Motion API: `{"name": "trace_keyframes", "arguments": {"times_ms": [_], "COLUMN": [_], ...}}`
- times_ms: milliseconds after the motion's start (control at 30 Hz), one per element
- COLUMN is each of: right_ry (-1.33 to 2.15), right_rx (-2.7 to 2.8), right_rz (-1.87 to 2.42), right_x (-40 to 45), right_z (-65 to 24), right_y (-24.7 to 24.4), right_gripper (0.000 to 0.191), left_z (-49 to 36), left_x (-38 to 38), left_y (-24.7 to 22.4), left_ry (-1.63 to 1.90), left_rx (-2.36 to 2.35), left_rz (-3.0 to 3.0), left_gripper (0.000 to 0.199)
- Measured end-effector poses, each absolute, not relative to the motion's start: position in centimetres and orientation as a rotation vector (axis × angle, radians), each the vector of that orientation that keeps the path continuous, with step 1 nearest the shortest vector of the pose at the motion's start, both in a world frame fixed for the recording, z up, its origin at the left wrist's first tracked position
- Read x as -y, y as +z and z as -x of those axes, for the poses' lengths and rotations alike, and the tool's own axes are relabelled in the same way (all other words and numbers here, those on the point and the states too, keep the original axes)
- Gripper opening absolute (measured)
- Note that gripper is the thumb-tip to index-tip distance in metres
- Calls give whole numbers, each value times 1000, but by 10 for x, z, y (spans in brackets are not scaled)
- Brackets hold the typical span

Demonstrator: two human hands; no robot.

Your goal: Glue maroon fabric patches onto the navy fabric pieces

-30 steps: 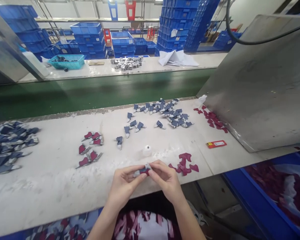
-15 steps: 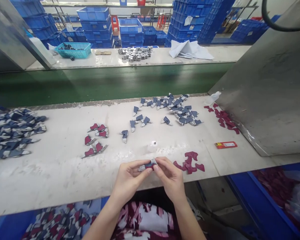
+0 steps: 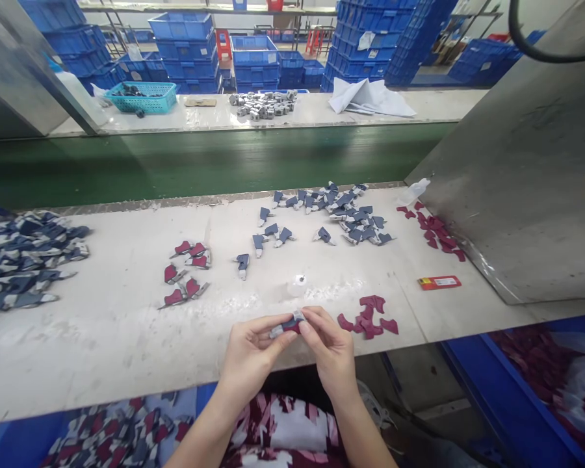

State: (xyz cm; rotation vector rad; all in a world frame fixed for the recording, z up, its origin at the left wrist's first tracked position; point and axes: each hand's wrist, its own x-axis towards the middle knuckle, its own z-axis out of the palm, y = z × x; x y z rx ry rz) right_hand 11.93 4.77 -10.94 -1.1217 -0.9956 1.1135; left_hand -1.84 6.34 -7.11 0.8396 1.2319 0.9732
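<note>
Both my left hand and my right hand pinch one small grey, dark blue and maroon plastic part between them, just above the table's near edge. Fingers cover much of it. Right of my hands lies a small heap of maroon pieces. Several assembled parts with maroon faces rest to the left. Farther back, blue-grey parts are scattered, thickening into a pile toward the right.
A large pile of blue-grey parts covers the far left. An orange packet and more maroon pieces lie beside the metal panel. Blue bins stand below the edge. Behind runs a green strip.
Both hands stay closed on the same part at nearly the same spot. My right hand and forearm have shifted slightly left; the things on the table have not moved.
</note>
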Motion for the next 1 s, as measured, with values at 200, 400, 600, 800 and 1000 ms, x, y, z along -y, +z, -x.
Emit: {"name": "trace_keyframes", "arguments": {"times_ms": [200,400,600,800,1000], "right_ry": [1066,1021,1013,1073,818], "right_rx": [982,1099,1023,903,1196], "right_rz": [1182,1167,1156,1146,1186], "right_x": [-45,-44,-45,-44,-45], "right_z": [-118,-121,-120,-118,-132], "right_y": [-110,-116,-117,-122,-123], "right_gripper": [16,20,17,21,43], "left_z": [15,15,14,21,25], "left_x": [-63,-63,-61,-62,-61], "left_y": [-69,-70,-71,-73,-74], "left_ry": [976,1000,1030,985,943], "left_rx": [-1222,-1219,-1207,-1179,-1199], "left_rz": [-831,-839,-1018,-1230,-1273], "left_gripper": [29,27,22,25,28]}}
